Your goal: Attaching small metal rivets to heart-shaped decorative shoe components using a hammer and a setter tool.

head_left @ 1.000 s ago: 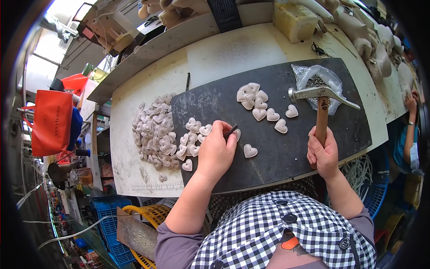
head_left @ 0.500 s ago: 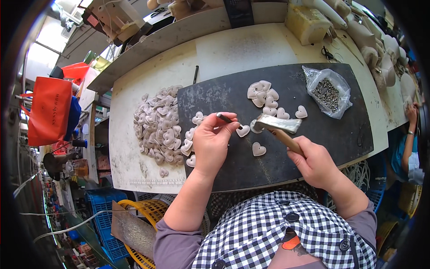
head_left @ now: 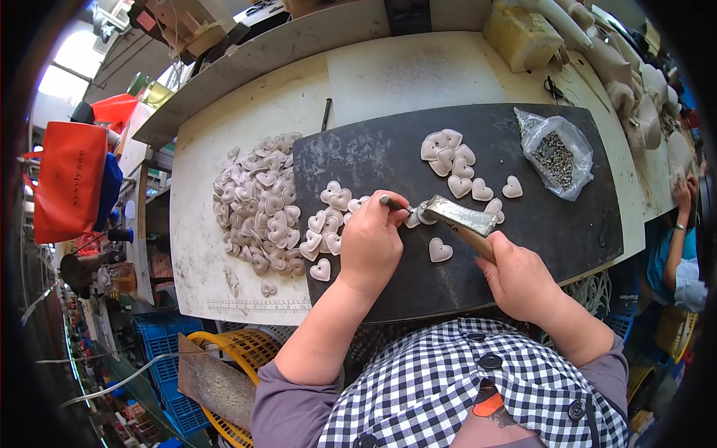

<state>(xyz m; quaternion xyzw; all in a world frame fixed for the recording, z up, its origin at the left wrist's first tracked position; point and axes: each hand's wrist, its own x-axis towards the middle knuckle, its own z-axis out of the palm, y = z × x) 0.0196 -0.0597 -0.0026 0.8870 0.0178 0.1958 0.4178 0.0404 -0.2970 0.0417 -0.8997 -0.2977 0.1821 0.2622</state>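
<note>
My left hand (head_left: pixel 371 243) is closed around a short dark metal punch (head_left: pixel 390 202). The punch slants, and its tip is at a pale heart-shaped padded piece (head_left: pixel 414 219) partly hidden by my fingers. My right hand (head_left: pixel 523 282) grips a hammer (head_left: pixel 464 217) by its wooden handle, with the metal head just right of the punch and above the mat. Another heart piece (head_left: pixel 440 251) lies below the hammer head. Several more hearts (head_left: pixel 325 230) lie left of my left hand, and a further group (head_left: pixel 445 153) sits beyond the hammer.
A dark mat (head_left: pixel 523 246) covers much of the pale table (head_left: pixel 202 187). A big heap of hearts (head_left: pixel 261 205) lies on the left. At the far right of the mat is a clear plastic bag (head_left: pixel 560 158) of small metal bits. A dark rod (head_left: pixel 326 114) lies behind the mat.
My left hand has shifted right and slightly down, bringing the punch closer to the hammer head. More hearts show to its left. The right hand keeps its hammer grip; the whole view has shifted slightly.
</note>
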